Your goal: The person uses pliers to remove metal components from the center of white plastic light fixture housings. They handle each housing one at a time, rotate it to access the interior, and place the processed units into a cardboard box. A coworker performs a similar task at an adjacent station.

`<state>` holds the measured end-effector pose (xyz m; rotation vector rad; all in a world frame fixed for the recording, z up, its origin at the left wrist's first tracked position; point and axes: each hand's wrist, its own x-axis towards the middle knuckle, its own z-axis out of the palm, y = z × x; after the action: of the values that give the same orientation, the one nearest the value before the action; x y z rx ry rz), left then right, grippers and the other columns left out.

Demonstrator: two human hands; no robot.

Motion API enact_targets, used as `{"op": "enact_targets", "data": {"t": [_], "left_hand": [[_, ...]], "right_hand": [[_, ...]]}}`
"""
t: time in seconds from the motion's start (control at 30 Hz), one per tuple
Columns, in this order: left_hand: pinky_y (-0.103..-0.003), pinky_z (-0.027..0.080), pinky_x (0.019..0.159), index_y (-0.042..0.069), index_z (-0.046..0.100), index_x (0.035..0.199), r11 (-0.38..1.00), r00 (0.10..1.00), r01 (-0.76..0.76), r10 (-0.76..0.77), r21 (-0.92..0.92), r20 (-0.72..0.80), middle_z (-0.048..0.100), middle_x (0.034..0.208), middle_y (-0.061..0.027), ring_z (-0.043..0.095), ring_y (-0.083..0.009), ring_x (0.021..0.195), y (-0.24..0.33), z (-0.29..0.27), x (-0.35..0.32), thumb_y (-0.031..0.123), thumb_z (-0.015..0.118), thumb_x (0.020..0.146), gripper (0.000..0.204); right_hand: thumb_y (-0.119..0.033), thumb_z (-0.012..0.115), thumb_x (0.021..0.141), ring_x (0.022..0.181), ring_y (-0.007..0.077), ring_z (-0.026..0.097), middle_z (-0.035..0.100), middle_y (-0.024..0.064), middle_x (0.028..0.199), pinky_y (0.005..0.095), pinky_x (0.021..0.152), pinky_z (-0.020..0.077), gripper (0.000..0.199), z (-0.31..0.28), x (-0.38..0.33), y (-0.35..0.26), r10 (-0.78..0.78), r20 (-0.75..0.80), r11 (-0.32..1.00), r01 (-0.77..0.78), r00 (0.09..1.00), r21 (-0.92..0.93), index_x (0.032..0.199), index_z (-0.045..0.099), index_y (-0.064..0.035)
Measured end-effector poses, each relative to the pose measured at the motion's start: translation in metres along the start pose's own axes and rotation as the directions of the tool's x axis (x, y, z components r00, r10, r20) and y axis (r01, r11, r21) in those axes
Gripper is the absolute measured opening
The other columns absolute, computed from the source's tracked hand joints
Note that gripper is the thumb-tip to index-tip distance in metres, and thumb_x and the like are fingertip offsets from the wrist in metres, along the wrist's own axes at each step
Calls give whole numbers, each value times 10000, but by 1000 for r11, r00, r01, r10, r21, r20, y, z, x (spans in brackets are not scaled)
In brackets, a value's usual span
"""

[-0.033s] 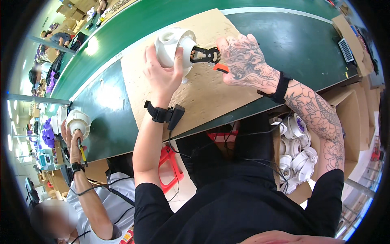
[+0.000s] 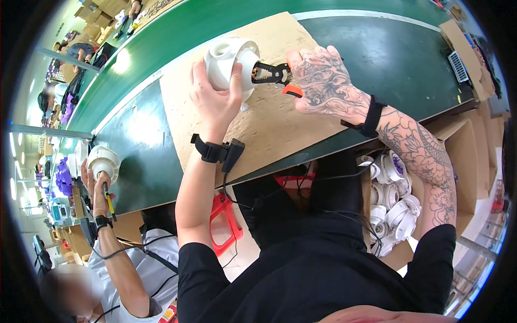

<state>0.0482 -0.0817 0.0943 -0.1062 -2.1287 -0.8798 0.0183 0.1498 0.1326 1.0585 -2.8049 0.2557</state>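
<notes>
Nothing visibly shifted: the left hand gripped a white fitting above the cardboard near its far edge; the right hand held pliers, work apparently unfinished.

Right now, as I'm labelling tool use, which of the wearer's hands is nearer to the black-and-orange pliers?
Right. The right hand grips the pliers by their handles; the left hand is apart from them, to their left, holding the white housing.
</notes>
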Motion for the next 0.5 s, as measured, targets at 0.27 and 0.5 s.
{"op": "enact_targets", "data": {"t": [0.27,0.5], "left_hand": [[-447,486,799,-25,619,1091,999,998,-49,49,12,-37,637,948,-174,609,-361,920,-2,3,-1,249,798,807,434],[-453,473,789,-34,597,1105,995,991,-102,103,18,-90,624,959,-188,600,-369,897,-6,7,-5,251,802,808,460]], "right_hand": [[-277,708,582,859,335,625,646,145,836,450,836,395,572,9,-2,5,-1,-12,999,2,1000,40,1064,539,-18],[-271,721,592,870,385,639,647,201,867,455,802,455,567,15,0,4,124,161,966,-156,979,205,1069,567,-7]]}}
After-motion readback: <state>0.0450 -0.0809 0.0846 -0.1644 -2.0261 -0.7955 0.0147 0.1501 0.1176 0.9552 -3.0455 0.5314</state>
